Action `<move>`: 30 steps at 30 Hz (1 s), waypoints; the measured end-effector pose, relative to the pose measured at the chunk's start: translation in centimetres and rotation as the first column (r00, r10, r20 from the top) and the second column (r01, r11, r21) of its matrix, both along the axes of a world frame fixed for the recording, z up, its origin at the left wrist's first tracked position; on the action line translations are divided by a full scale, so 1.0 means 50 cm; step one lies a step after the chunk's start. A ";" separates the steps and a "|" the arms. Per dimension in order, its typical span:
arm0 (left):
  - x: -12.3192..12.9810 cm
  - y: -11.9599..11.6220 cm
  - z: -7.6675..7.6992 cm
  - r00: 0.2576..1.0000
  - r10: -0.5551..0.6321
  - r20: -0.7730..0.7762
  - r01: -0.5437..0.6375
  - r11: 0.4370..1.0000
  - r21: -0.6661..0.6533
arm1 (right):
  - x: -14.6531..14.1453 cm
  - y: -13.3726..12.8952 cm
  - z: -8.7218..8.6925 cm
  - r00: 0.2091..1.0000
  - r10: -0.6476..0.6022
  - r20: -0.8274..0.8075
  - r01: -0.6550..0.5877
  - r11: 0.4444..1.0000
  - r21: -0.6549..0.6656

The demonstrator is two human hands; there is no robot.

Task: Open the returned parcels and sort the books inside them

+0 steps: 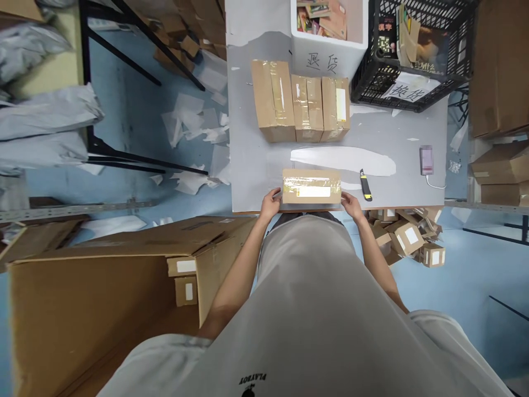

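Observation:
A small taped cardboard box [312, 187] with a white label lies close to the table's front edge, between my two hands. Beside its left end is my left hand [270, 202], fingers loosely curved and apart, with a narrow gap to the cardboard. My right hand [351, 205] is at the opposite end, its fingertips at or very near the box side; firm contact cannot be made out. To the right of the box lies a black and yellow utility knife [365, 186].
Three taped cartons stand behind, including a taller one [273, 102]. Further back are a white bin [324, 60] of books and a black crate [413, 82]. A phone [426, 160] with a cable lies right. A large open carton [103, 309] stands at lower left; boxes [407, 237] are piled at floor right.

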State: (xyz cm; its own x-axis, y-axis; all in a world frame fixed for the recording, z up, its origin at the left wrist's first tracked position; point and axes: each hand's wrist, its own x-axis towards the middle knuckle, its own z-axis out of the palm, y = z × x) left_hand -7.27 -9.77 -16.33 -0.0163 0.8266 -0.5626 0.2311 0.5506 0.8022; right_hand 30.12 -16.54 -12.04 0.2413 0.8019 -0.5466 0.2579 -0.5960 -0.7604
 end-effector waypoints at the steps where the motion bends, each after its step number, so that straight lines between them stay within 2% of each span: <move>1: 0.008 -0.005 -0.001 1.000 0.000 0.013 0.000 1.000 0.006 | -0.001 0.003 -0.007 0.999 0.028 -0.024 -0.028 1.000 -0.008; 5: 0.039 -0.025 0.005 0.996 0.015 0.088 -0.019 0.998 0.053 | -0.010 0.012 -0.020 0.984 0.134 -0.119 -0.133 0.991 0.015; 10: 0.059 -0.040 0.026 0.995 0.073 0.069 -0.076 0.996 0.047 | 0.002 0.025 -0.016 0.966 0.212 -0.145 -0.206 0.977 0.058; 15: 0.065 -0.056 0.057 0.990 0.071 0.120 -0.080 0.994 0.070 | 0.031 0.041 0.013 0.962 0.223 -0.160 -0.202 0.970 0.136; 20: 0.077 -0.065 0.082 0.998 0.024 0.053 -0.027 0.997 0.073 | 0.053 0.075 0.047 0.967 0.244 -0.071 -0.229 0.957 0.179; 23: 0.082 -0.069 0.081 1.000 0.006 0.030 -0.009 0.997 0.074 | 0.060 0.090 0.048 0.950 0.311 -0.016 -0.305 0.941 0.145; 25: 0.081 -0.074 0.073 1.000 0.014 0.023 -0.015 0.998 0.059 | 0.065 0.090 0.039 0.946 0.322 -0.037 -0.316 0.941 0.123; 30: 0.075 -0.093 0.045 0.998 0.029 0.053 -0.030 1.000 0.006 | 0.082 0.062 0.007 0.965 0.229 -0.124 -0.226 0.973 0.043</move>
State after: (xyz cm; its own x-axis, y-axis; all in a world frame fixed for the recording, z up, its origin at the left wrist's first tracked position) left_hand -3.53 -14.42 -14.07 -0.0113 0.8300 -0.5576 0.1724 0.5509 0.8166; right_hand 34.21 -13.45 -11.67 -0.0192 0.8434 -0.5369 0.2845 -0.5102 -0.8116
